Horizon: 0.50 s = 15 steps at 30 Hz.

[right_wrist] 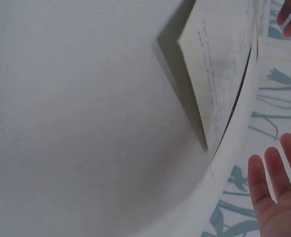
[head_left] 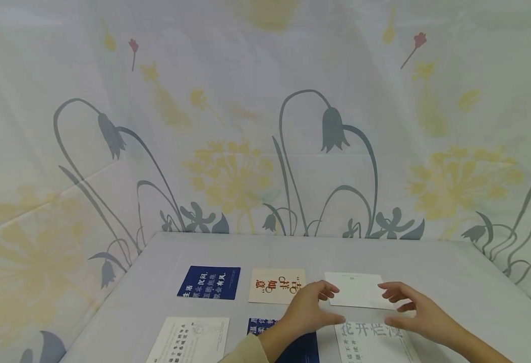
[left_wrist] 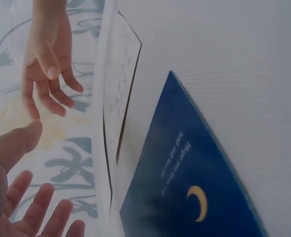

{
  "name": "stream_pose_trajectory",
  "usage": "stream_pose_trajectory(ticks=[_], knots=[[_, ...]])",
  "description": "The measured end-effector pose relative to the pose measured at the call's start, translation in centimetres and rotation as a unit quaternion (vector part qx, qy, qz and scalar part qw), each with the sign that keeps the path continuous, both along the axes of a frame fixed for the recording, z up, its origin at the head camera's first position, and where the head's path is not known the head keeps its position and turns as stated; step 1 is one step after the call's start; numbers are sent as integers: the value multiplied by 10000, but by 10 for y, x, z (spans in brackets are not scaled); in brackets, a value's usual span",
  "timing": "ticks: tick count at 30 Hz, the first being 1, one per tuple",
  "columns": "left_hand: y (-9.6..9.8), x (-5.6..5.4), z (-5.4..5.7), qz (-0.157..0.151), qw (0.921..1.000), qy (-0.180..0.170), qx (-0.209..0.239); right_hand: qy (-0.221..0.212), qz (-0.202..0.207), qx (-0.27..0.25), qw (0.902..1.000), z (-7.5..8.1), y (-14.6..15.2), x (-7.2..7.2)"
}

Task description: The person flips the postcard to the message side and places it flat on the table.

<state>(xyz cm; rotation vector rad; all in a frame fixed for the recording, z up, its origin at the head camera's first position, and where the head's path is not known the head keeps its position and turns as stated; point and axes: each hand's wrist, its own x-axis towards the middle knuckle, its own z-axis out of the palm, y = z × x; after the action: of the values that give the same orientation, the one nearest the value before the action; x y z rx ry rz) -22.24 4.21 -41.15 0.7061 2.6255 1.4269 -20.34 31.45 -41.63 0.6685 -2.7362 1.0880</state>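
Observation:
Both hands are held over the right part of the table, palms turned toward each other with a gap between them. My left hand (head_left: pixel 309 308) has loosely bent fingers and holds nothing. Facing it, my right hand (head_left: pixel 414 310) is likewise relaxed with nothing in its grasp. Behind the gap lies a nearly blank white card (head_left: pixel 359 289), and in front is a white card with grey characters (head_left: pixel 369 343). Partly hidden under the left forearm is a dark blue card (head_left: pixel 302 349); a yellow crescent moon shows on a blue card (left_wrist: pixel 194 202) in the left wrist view.
A blue card with white characters (head_left: pixel 211 282) and a cream card with reddish-brown characters (head_left: pixel 272 285) lie in the far row. At front left is a white card with black writing (head_left: pixel 192 340). A flower-printed curtain (head_left: pixel 256 126) stands behind the grey-white table (head_left: pixel 433 262).

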Motion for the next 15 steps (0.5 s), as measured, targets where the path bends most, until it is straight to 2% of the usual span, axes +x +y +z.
stream_pose_trajectory(ticks=[5, 10, 13, 15], knots=[[-5, 2, -3, -567, 9961, 263, -628, 220, 452, 131, 9987, -3, 2, 7], [-8, 4, -4, -1034, 9854, 521, -1250, 549, 882, 382, 9938, -10, 8, 14], [-9, 5, -5, -1143, 9740, 775, -1798, 244, 966, 628, 9930, -12, 13, 19], [-9, 7, -6, -1220, 9616, 1018, -2239, 81, 1014, 819, 9914, -13, 16, 22]])
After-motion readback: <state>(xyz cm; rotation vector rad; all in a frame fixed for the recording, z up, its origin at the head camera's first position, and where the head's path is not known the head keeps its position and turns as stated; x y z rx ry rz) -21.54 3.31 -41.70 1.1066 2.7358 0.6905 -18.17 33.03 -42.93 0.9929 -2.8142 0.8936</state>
